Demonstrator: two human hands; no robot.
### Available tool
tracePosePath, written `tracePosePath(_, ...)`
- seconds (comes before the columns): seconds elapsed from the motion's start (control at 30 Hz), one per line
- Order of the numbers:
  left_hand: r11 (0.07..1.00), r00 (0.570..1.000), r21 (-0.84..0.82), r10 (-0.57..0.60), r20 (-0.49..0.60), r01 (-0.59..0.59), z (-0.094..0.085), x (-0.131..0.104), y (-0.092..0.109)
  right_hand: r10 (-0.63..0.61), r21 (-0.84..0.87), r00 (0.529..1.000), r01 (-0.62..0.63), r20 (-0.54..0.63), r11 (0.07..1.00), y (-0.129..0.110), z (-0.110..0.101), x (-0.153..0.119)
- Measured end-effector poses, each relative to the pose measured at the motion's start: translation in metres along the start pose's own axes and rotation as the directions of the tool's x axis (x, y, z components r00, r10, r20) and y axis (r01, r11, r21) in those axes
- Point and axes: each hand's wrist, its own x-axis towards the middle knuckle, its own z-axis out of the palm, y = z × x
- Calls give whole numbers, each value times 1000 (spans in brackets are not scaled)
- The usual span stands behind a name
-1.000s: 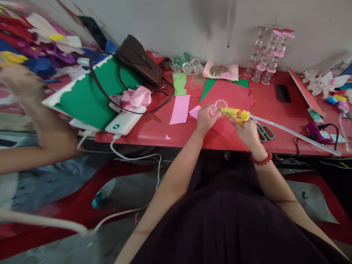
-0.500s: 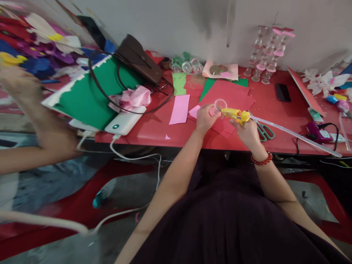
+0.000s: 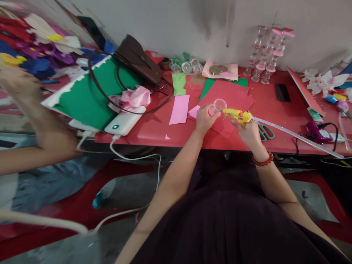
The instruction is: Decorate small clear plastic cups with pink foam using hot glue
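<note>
item: red table [image 3: 154, 126], set before you, its front edge nearest your body, its back edge along the wall.

your left hand [image 3: 205, 119]: grasping a clear plastic cup [image 3: 220, 105], tilted, a pink piece at the end by your fingers; held over the table, right of the middle of the front edge.

your right hand [image 3: 249, 134]: wrapped around a yellow glue gun [image 3: 234, 113], nozzle toward the cup; whether they touch is too small to tell. a long clear glue stick [image 3: 297, 133] runs from its rear toward the front right corner. red bead bracelet [image 3: 262, 159] on that wrist.

beneath and beyond the hands: red paper sheets [image 3: 224, 91], overlapping. just beside the right hand, near the front edge: green-handled scissors [image 3: 266, 132], partly hidden.

left of the left hand: one pink paper strip [image 3: 179, 109]; behind it, one light green strip [image 3: 179, 83].

toward the back edge: clear cup towers [image 3: 271, 55], pink between sections; near them, a black phone [image 3: 282, 92].

left part: brown bag [image 3: 140, 58] on a green board [image 3: 82, 88]; white power bank [image 3: 125, 123] by the front edge.

left end: another person's arm [image 3: 52, 128], blurred; you cannot tell that hand's grip.
</note>
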Motion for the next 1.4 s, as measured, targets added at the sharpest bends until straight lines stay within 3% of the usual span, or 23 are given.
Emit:
tracePosePath(0.5,1000,1000,0,-15,0,15,-1,-1,1,-38,1,999,38,-7,999,2,0,0)
tracePosePath(0.9,1000,1000,-17,-24,-12,23,-2,-2,3,9,-40,1000,-9,4,999,-1,-9,1)
tracePosePath(1.4,999,999,-7,-34,-4,34,-4,-3,5,7,-43,1000,-7,-5,999,4,-6,1)
